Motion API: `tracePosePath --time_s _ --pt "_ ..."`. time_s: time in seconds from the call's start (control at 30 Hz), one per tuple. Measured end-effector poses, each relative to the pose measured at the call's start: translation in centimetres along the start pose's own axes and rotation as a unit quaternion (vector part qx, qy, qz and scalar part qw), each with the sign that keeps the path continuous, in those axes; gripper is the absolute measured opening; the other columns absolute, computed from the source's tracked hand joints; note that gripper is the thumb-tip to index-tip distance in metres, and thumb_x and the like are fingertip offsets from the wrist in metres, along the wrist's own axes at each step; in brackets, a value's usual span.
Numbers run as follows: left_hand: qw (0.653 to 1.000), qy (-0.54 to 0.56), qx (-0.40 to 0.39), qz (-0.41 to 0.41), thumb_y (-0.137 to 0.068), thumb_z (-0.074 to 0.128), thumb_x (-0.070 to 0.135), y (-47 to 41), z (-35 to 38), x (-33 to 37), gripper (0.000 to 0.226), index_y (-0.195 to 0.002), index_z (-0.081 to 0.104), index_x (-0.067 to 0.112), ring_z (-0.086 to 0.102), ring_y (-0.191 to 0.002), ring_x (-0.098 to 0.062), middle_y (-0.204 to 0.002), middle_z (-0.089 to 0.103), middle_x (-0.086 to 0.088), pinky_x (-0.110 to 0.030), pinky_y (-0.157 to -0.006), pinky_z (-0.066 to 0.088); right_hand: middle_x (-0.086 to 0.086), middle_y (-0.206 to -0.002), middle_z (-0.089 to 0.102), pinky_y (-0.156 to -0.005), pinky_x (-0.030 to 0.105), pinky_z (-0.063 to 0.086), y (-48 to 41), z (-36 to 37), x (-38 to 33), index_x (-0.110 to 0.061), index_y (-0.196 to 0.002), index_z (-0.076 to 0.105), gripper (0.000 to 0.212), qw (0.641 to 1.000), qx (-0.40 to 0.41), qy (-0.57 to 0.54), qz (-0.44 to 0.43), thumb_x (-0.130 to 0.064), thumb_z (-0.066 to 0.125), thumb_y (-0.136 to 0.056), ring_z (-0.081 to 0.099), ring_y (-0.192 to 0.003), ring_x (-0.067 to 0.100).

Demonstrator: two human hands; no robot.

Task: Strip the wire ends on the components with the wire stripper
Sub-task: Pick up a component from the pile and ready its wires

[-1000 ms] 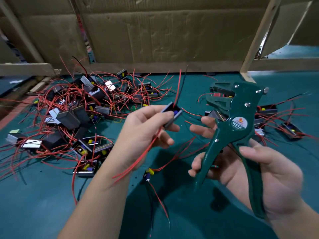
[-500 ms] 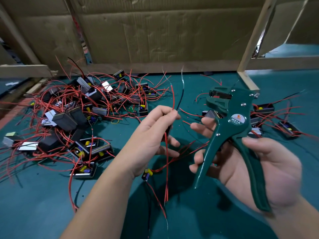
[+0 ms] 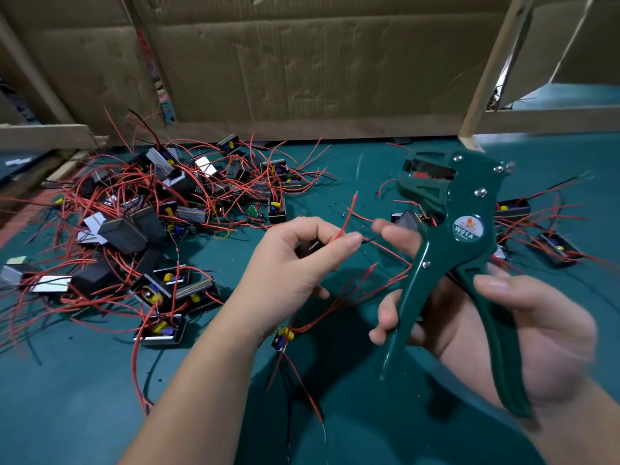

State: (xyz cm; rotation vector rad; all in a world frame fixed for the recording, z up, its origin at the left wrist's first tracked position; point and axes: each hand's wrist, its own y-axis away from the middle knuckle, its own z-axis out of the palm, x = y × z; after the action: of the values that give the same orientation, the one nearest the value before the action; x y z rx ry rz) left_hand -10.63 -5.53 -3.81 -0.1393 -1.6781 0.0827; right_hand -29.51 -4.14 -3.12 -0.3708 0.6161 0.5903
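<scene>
- The left hand [image 3: 295, 266] is pinching the red wire [image 3: 347, 216] in its fingers, and the free end is standing up toward the counter's [image 3: 84, 414] far edge.
- The right hand [image 3: 536, 330] is wrapping its fingers round the spread handles of the wire stripper [image 3: 446, 236]. The stripper's head is hovering just right of and beyond the wire tip, mouth facing left.
- Nothing is blocking that gap, and the tangled pile of components [image 3: 151, 229] is lying well off toward the left edge.

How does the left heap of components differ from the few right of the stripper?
The left heap is large, piled and tangled; the right few lie spread apart. The left heap is unobstructed; the right few sit partly behind the wire stripper. Both rest on the green mat.
</scene>
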Motion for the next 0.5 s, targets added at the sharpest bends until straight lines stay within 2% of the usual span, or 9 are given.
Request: tracePosePath --time_s 0.07,0.13,0.2,0.27,0.33,0.4,0.43,0.5 --pt "1.0 -0.001 -0.015 0.008 -0.066 0.069 0.037 0.0 -0.1 0.0 0.015 -0.062 0.065 0.023 0.053 -0.064 -0.011 -0.089 0.067 -0.006 -0.024 -0.046 0.048 0.035 -0.086 0.055 -0.068 0.047 0.052 0.1 -0.1 0.1 0.01 -0.133 0.044 0.082 0.999 0.027 0.027 -0.004 -0.018 0.076 -0.063 0.058 -0.077 0.045" --pt "0.999 -0.011 -0.025 0.02 -0.067 0.07 0.031 0.0 -0.1 0.0 0.01 -0.07 0.071 0.022 0.054 -0.057 -0.006 -0.086 0.071 0.0 -0.022 -0.048 0.048 0.034 -0.084 0.056 -0.067 0.048 0.052 0.1 -0.2 0.2 0.009 -0.131 0.048 0.084 0.997 0.047 0.052 -0.016 -0.019 0.079 -0.058 0.059 -0.074 0.045" --pt "0.998 -0.043 -0.027 0.032 -0.071 0.072 0.027 0.0 0.1 -0.2 0.009 -0.077 0.073 0.021 0.053 -0.053 -0.002 -0.072 0.07 0.004 -0.021 -0.05 0.047 0.033 -0.088 0.058 -0.068 0.051 0.052 0.1 -0.2 0.3 0.007 -0.128 0.052 0.082 0.995 0.06 0.074 -0.034 -0.021 0.08 -0.056 0.06 -0.074 0.045" --pt "0.998 -0.053 -0.014 0.04 -0.073 0.073 0.026 0.0 0.1 -0.3 0.005 -0.075 0.073 0.022 0.049 -0.051 -0.004 -0.058 0.062 0.008 -0.026 -0.047 0.047 0.03 -0.092 0.06 -0.069 0.052 0.052 0.1 -0.3 0.1 0.007 -0.127 0.054 0.079 0.991 0.07 0.095 -0.063 -0.021 0.079 -0.057 0.061 -0.075 0.043" --pt "0.998 -0.036 0.018 0.048 -0.069 0.071 0.031 -0.1 -0.4 -0.2 0.009 -0.071 0.073 0.022 0.046 -0.048 -0.007 -0.054 0.058 0.003 -0.026 -0.042 0.046 0.025 -0.1 0.062 -0.07 0.051 0.053 0.1 -0.4 -0.4 0.007 -0.127 0.052 0.078 0.988 0.072 0.102 -0.091 -0.021 0.078 -0.059 0.062 -0.076 0.042" --pt "0.997 -0.012 0.043 0.058 -0.068 0.071 0.03 -0.3 -1.3 0.0 0.012 -0.071 0.074 0.019 0.045 -0.043 -0.008 -0.061 0.061 -0.016 -0.023 -0.041 0.045 0.02 -0.11 0.061 -0.071 0.049 0.054 0.1 -0.6 -1.0 0.006 -0.128 0.051 0.077 0.986 0.076 0.106 -0.104 -0.023 0.074 -0.061 0.063 -0.078 0.039" --pt "0.997 -0.001 0.051 0.061 -0.067 0.071 0.029 -0.3 -1.8 0.1 0.012 -0.07 0.075 0.018 0.044 -0.042 -0.009 -0.065 0.063 -0.02 -0.022 -0.041 0.045 0.019 -0.113 0.061 -0.071 0.048 0.054 0.1 -0.7 -1.2 0.005 -0.129 0.051 0.076 0.985 0.082 0.109 -0.103 -0.024 0.072 -0.061 0.064 -0.078 0.038" --pt "0.996 0.014 0.058 0.065 -0.067 0.073 0.027 -0.3 -2.5 0.3 0.01 -0.073 0.077 0.021 0.044 -0.041 -0.006 -0.064 0.068 -0.008 -0.021 -0.042 0.045 0.019 -0.116 0.06 -0.07 0.048 0.055 0.1 -1.0 -1.5 0.004 -0.128 0.052 0.076 0.985 0.102 0.115 -0.077 -0.025 0.071 -0.059 0.064 -0.075 0.036"
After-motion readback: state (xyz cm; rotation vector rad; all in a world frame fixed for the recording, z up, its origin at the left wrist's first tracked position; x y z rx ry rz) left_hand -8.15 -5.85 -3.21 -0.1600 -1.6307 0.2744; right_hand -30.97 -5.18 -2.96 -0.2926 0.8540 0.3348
